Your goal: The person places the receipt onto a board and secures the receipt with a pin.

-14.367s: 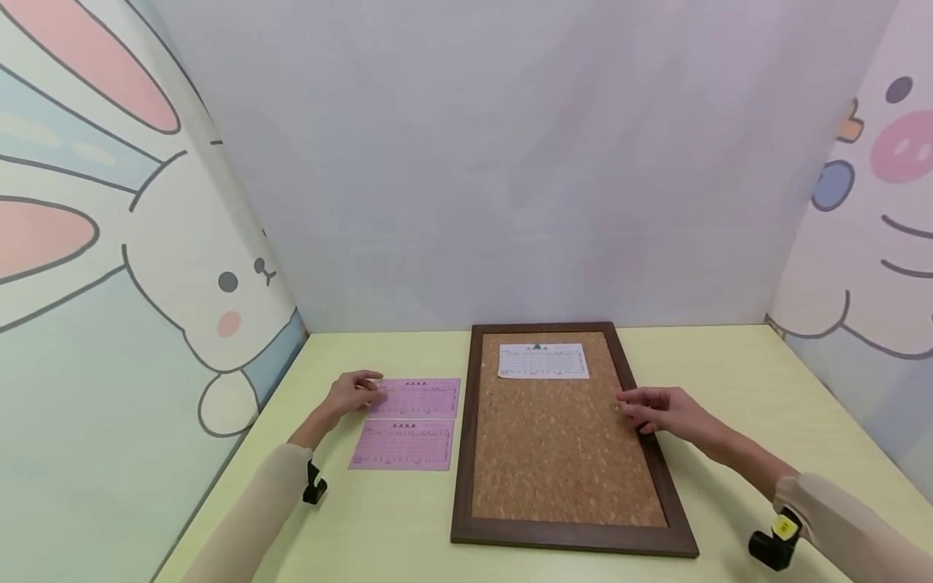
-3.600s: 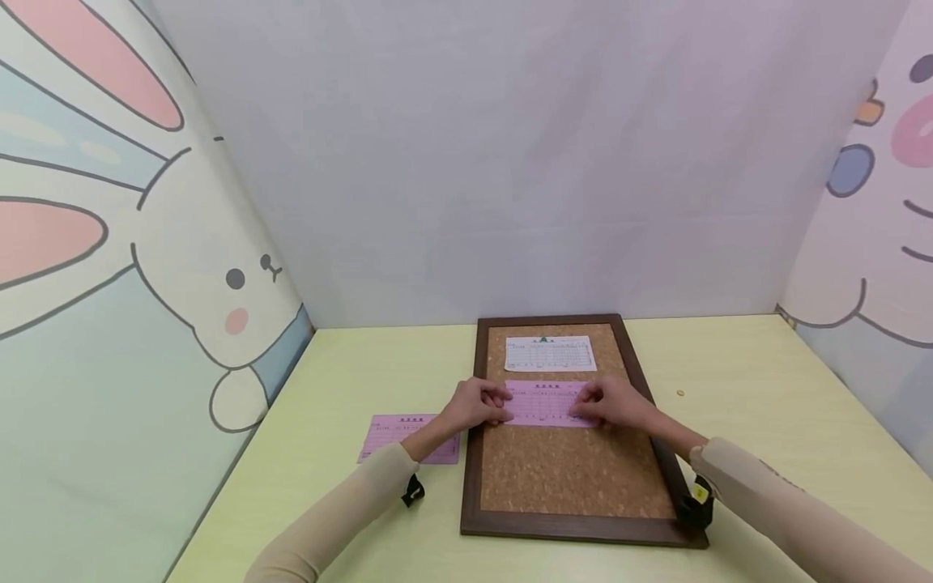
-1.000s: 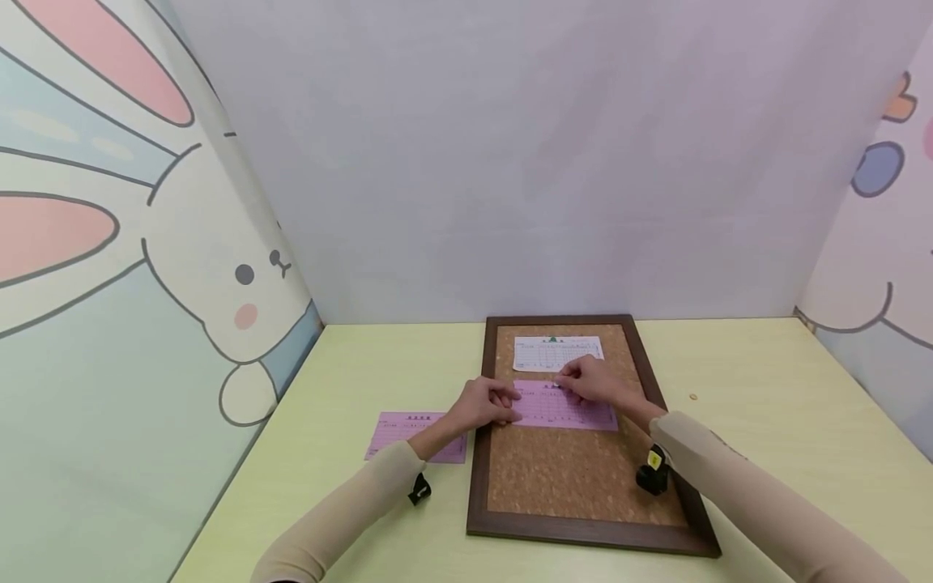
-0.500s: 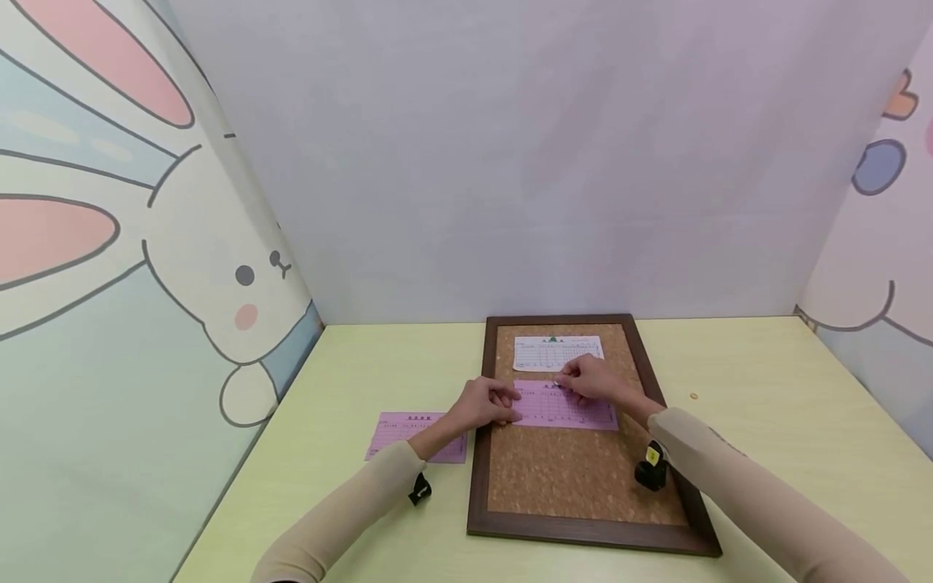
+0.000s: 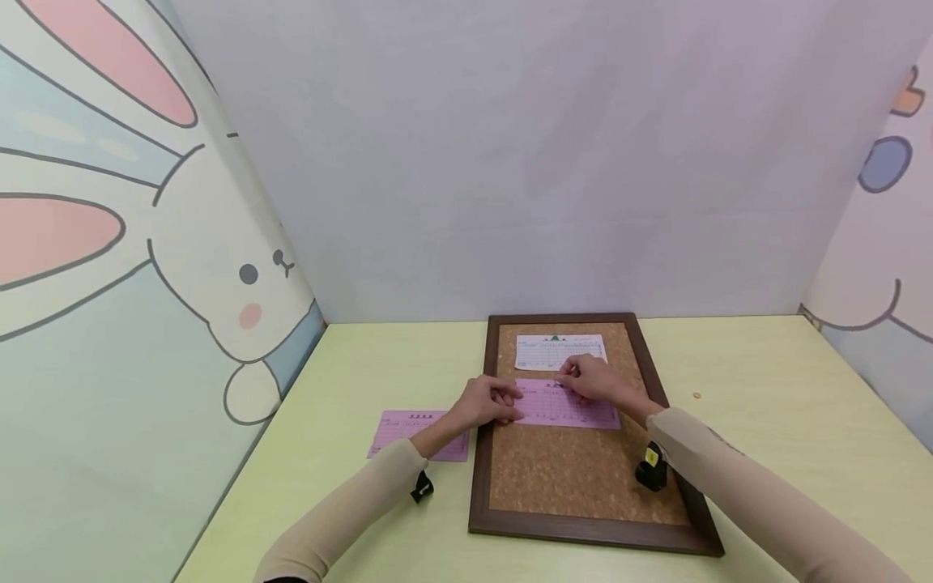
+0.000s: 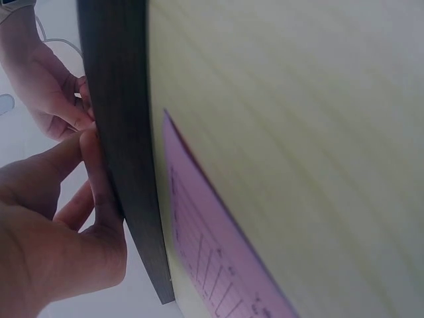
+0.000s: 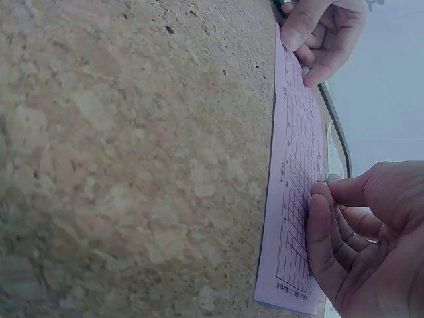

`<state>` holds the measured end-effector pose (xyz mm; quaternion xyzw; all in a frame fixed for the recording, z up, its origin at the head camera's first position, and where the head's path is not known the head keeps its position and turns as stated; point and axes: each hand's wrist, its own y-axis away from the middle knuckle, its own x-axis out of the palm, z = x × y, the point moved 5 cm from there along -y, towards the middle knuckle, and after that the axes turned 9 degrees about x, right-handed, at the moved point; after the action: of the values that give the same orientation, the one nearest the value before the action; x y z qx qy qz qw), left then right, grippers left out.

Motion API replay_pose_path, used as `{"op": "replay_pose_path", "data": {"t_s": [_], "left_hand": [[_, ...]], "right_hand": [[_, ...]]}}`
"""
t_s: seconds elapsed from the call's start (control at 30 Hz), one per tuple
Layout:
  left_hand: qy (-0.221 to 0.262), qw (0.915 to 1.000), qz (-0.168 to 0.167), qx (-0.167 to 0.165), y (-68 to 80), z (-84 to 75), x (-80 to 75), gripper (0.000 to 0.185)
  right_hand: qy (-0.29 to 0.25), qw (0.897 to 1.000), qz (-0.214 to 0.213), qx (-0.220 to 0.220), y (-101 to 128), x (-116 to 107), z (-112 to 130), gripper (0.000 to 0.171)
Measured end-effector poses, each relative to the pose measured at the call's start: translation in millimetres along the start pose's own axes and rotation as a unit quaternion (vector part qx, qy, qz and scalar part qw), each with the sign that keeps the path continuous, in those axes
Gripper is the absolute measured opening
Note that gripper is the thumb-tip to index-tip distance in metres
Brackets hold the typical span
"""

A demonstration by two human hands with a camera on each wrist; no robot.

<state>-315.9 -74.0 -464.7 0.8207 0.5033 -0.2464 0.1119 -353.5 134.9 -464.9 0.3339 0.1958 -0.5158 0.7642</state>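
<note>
A cork board (image 5: pixel 576 478) in a dark wooden frame (image 6: pixel 119 132) lies flat on the table. Across its middle lies a pink printed slip (image 5: pixel 579 414) (image 7: pixel 291 218). My left hand (image 5: pixel 490 402) (image 7: pixel 324 33) presses fingertips on the slip's left end, with the thumb against the frame. My right hand (image 5: pixel 567 377) (image 7: pixel 321 187) pinches a small pushpin (image 7: pixel 322 179) against the slip's top edge, near its middle. A white slip (image 5: pixel 560 351) sits pinned at the board's top under a green pin.
A second pink slip (image 5: pixel 408 425) (image 6: pixel 218 258) lies on the yellow-green table (image 6: pixel 298 132) left of the board, partly under my left forearm. A small tan pin (image 5: pixel 696 396) lies on the table right of the board. Cartoon-printed walls close in left, back and right.
One pink slip went from the table onto the board. My right hand moved from the slip's right end to its top edge with a pin. Over the last second both hands stay nearly still.
</note>
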Motion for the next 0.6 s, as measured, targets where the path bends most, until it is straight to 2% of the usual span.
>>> {"op": "replay_pose_path", "data": {"t_s": [0.33, 0.6], "left_hand": [[0.005, 0.9999, 0.004, -0.009, 1.1, 1.1, 0.5, 0.025], [0.003, 1.0, 0.001, 0.004, 1.7, 0.6, -0.8, 0.025]], "right_hand": [[0.044, 0.999, -0.016, 0.008, -2.5, 1.9, 0.4, 0.018], [0.063, 0.997, -0.032, 0.022, -4.0, 3.9, -1.0, 0.018]]}}
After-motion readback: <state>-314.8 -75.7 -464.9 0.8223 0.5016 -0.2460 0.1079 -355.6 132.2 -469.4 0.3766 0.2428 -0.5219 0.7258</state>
